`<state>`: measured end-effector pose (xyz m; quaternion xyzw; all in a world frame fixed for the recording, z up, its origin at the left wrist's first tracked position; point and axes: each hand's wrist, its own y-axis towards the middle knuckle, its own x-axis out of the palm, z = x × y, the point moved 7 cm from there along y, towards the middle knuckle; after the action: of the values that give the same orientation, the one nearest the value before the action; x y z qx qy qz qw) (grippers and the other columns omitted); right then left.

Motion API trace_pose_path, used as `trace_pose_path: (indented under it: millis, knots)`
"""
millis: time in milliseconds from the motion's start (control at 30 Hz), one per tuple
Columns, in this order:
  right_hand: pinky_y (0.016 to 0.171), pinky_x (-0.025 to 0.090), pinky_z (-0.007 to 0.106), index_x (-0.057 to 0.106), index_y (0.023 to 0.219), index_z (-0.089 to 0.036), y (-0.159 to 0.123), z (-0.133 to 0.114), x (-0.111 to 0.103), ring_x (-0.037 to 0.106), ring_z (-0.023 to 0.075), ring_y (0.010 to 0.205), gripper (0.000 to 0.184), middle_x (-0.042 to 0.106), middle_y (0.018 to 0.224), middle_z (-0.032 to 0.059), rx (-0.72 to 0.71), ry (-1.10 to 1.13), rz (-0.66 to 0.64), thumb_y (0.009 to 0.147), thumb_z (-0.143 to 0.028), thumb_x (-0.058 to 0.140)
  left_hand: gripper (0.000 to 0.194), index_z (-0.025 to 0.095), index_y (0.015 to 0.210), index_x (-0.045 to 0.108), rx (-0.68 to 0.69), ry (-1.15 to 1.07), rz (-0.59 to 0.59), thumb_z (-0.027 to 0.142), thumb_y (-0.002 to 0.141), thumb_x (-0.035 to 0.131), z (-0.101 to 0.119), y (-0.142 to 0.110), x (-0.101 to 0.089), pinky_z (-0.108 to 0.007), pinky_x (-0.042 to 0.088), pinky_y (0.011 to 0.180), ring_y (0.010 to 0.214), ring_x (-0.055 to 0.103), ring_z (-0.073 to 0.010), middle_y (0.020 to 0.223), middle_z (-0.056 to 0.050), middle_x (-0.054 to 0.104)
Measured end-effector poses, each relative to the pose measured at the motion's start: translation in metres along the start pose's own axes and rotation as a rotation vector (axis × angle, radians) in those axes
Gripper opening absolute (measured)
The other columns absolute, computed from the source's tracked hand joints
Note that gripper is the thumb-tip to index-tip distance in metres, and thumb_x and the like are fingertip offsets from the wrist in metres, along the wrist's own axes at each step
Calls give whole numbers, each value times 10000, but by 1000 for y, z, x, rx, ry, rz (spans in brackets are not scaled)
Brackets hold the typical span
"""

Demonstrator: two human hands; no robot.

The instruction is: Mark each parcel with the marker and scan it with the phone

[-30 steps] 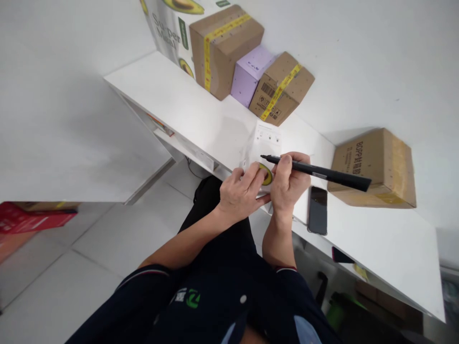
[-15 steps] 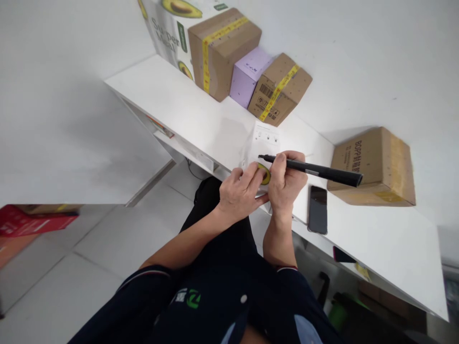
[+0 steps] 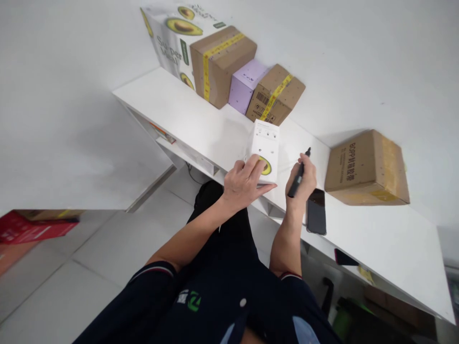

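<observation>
A small white box [image 3: 269,143] with an avocado picture and a small dark ring mark rests near the front edge of the white table [image 3: 211,138]. My left hand [image 3: 245,184] grips its near end, fingers over the avocado picture and thumb along the near side. To the right of the box, my right hand [image 3: 304,180] is closed round a black marker pen [image 3: 297,179]. The pen's dark tip points up and away from me, apart from the box. Just beside that hand lies a black smartphone [image 3: 316,215].
Along the wall stand a large avocado-print box [image 3: 168,52], a taped brown carton [image 3: 218,67], a lilac box [image 3: 244,88] and a second taped carton [image 3: 274,93]. Farther right is another brown carton [image 3: 366,167]. Open compartments run beneath the tabletop.
My right hand has moved right, away from the box, and the marker has swung from lying across it to pointing forward. A small ring mark now shows on the box. My left hand stays on it.
</observation>
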<state>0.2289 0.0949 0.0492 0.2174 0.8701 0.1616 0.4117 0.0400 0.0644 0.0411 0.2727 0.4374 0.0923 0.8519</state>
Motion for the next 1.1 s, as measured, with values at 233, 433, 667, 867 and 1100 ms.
trace_pose_path:
  millis: [233, 433, 667, 867, 1100]
  knots:
    - [1020, 463, 509, 471, 1495, -231, -4, 43, 48, 430, 344, 1330, 551, 570, 1439, 165, -43, -706, -629, 964, -149, 349, 646, 213, 1228, 647, 17, 81, 15, 725, 836, 597, 5, 4, 0, -355, 459, 642, 900, 613, -282, 1294, -130, 665]
    - [1101, 410, 526, 348, 1572, -224, -19, 57, 22, 397, 340, 1406, 604, 426, 1576, 177, 60, -650, -550, 969, -192, 322, 577, 220, 1265, 611, 40, 137, -19, 643, 873, 613, 9, 2, -5, -356, 500, 656, 918, 622, -282, 1331, -121, 646]
    - [1109, 349, 649, 147, 1621, -161, -69, 134, -85, 376, 494, 1420, 1060, 385, 1557, 284, 641, -621, -379, 791, -640, 602, 513, 191, 1355, 537, 213, -11, 318, 435, 915, 637, 11, -22, -42, -432, 535, 977, 1181, 610, -292, 1317, -174, 608]
    - [1069, 399, 576, 230, 1598, -116, -69, 133, -87, 519, 455, 1286, 1040, 583, 1353, 284, 543, -542, -350, 752, -550, 652, 228, 254, 1083, 683, 292, -321, 282, 282, 867, 618, 30, -57, -42, -389, 582, 820, 949, 697, -226, 1032, -89, 722]
    - [977, 520, 457, 298, 1566, -198, -83, 89, -79, 650, 268, 1103, 1041, 650, 1230, 134, 560, 192, -59, 681, -512, 746, 364, 199, 1281, 619, 76, -748, -145, 357, 962, 539, 63, -75, -2, -400, 585, 886, 996, 691, -237, 1100, -123, 726]
